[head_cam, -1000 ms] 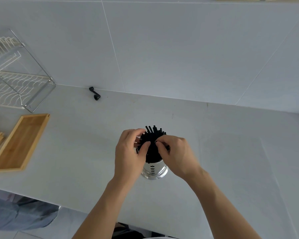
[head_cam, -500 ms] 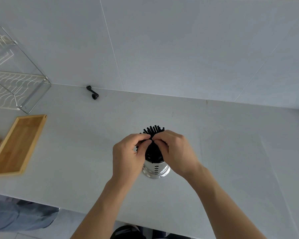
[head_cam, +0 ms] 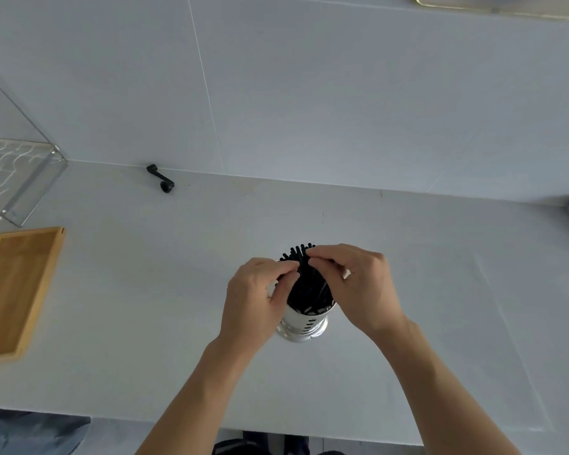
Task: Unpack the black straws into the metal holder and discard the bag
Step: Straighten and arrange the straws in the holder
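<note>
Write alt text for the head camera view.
Two bare hands, left hand and right hand, pinch the tops of a bundle of black straws standing in a shiny perforated metal holder on a pale grey counter. A shallow wooden tray lies far left.

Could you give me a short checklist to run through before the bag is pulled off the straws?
1. Black straws standing in the metal holder: ok.
2. Holder upright on the counter: ok.
3. Left hand and right hand pinching at the straw tops: ok.
4. Bag visible and its opening found: cannot tell, no clear film shows.
5. Holder braced against tipping: not ok, neither hand grips it.
6. Place to discard the bag in view: not ok, none seen.
</note>
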